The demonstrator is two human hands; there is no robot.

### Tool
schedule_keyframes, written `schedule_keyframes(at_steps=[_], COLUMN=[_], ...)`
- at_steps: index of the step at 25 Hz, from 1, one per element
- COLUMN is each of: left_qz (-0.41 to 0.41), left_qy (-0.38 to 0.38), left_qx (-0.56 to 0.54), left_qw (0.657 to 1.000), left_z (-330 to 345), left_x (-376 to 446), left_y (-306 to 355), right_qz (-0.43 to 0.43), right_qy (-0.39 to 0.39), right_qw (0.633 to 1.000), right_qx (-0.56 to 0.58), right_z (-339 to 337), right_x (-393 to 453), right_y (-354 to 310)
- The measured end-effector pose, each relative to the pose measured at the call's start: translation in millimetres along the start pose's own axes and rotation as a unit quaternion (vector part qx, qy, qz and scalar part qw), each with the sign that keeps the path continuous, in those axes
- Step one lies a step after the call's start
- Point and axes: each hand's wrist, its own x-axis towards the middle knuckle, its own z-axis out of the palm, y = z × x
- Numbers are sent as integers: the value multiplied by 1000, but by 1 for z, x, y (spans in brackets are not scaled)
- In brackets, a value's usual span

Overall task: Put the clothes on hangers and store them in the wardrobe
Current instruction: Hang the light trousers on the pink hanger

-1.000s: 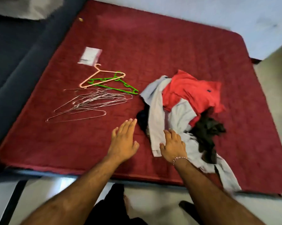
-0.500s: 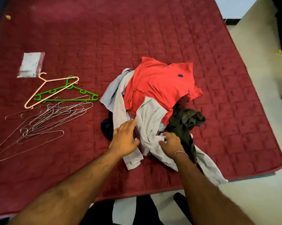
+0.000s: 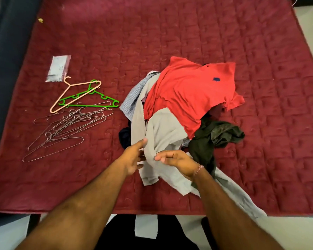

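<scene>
Right hand (image 3: 179, 159): wrist bracelet, fingers pinching a fold of the grey garment (image 3: 163, 130) at the pile's near edge. Left hand (image 3: 134, 156): fingers extended, touching the same cloth. Beyond: red polo shirt (image 3: 190, 92), small dark chest emblem, unreadable, topping the pile on the maroon mattress (image 3: 170, 33). Left: wire hangers (image 3: 65, 127), green hanger (image 3: 90, 100), pink hanger (image 3: 71, 92).

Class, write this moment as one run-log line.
stage: picking garment | left hand: touching light grey cloth garment | right hand: pinching it | green plastic hanger: untouched on red quilted mattress
</scene>
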Motion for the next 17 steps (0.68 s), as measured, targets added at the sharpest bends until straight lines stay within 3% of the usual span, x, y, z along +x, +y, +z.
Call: schedule_keyframes(at_steps=[3,5,7,9,13,15,17], left_qz=[80,171,241,282,370,417,454], left_qy=[-36,-31,-64,-107,-111,-101,-102], left_qx=[-40,2,25,49,-32,-77,-81], left_qw=[995,985,968,952,922,900,881], left_z=[34,54,63,62,52,46,35], left_x=[-11,-25,-43,-63,-111,-129,-139], left_y=[19,32,41,46,76,100,122], right_qz=[-6,39,84,77,-57,-71,-87], right_qy=[-48,48,179,202,85,14,53], right_qw=[998,994,954,927,974,997,983], right_qx=[41,93,225,306,204,4,-151], right_z=[1,5,3,5,6,7,9], right_x=[-31,-42,-38,-32,-22,-17,-7], right_y=[-20,-25,-26,-35,-66,-81,-99])
